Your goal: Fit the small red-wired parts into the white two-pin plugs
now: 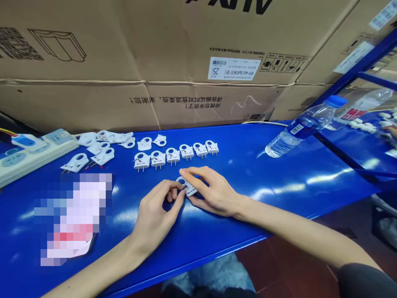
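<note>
Near the middle of the table, a small white plug housing with a ring-shaped hole [190,190] is between my hands. My right hand [214,191] curls over its right side, with fingers and thumb closed on it. From the left, my left hand [159,203] pinches at its edge beside the ring, thumb and forefinger close together. A tiny dark red part shows at those fingertips, too small to name. Just beyond, several similar white plug housings [173,155] stand in a row, metal pins toward me.
More white housing pieces [99,147] lie loosely at the back left beside a power strip [37,153]. A pixelated phone-like object [82,207] rests on the blue table [248,174]. At right, a water bottle [288,136] leans near a blue frame [344,171]. Cardboard boxes [108,54] wall the back.
</note>
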{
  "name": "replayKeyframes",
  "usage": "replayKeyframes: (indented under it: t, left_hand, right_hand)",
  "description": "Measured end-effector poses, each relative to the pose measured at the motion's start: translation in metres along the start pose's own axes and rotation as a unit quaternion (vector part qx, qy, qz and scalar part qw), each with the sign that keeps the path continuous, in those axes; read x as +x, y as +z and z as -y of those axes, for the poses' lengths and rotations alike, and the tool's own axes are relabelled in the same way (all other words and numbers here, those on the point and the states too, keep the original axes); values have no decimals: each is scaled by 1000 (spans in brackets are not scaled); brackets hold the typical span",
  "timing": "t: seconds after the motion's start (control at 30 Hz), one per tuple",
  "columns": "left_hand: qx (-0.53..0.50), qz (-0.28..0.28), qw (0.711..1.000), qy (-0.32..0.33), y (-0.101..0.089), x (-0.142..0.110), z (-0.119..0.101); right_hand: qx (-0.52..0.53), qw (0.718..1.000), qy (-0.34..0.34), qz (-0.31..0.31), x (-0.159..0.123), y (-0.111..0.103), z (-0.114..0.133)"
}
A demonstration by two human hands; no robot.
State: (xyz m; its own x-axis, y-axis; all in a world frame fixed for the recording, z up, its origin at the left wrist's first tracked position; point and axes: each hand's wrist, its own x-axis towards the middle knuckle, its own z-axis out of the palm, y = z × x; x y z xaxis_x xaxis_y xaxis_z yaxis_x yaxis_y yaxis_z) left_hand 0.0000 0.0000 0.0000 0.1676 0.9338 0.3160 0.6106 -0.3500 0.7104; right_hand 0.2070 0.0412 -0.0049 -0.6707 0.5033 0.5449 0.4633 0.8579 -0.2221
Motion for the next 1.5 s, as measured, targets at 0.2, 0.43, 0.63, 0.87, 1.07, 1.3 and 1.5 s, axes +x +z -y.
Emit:
replayKeyframes:
  t: [0.2,0.43,0.63,0.87,1.07,1.3,1.5]
  left_hand:
    - [-16,-8,1000,-6,-2,0,-3]
    - [28,17,999,39,-2,-1,1]
    - [73,15,997,30,-6,4,5]
    - [120,17,992,20,-4,3,10]
    - [127,25,991,18,-3,3,10]
    - [120,40,992,25,-2,2,12]
    - [125,38,991,22,-2,2,11]
  right_hand:
    - [-16,999,28,11,3,-3,-4]
    - [-51,984,162,-62,4,-30,-41]
    - [-106,950,289,-57,-2,-41,-81]
    - [-142,918,363,70,-7,-33,-87]
    - [-121,926,354,49,-12,-29,-92]
    - [-103,961,253,35,-12,-24,-95]
    - [-100,968,225,46,-12,-18,-97]
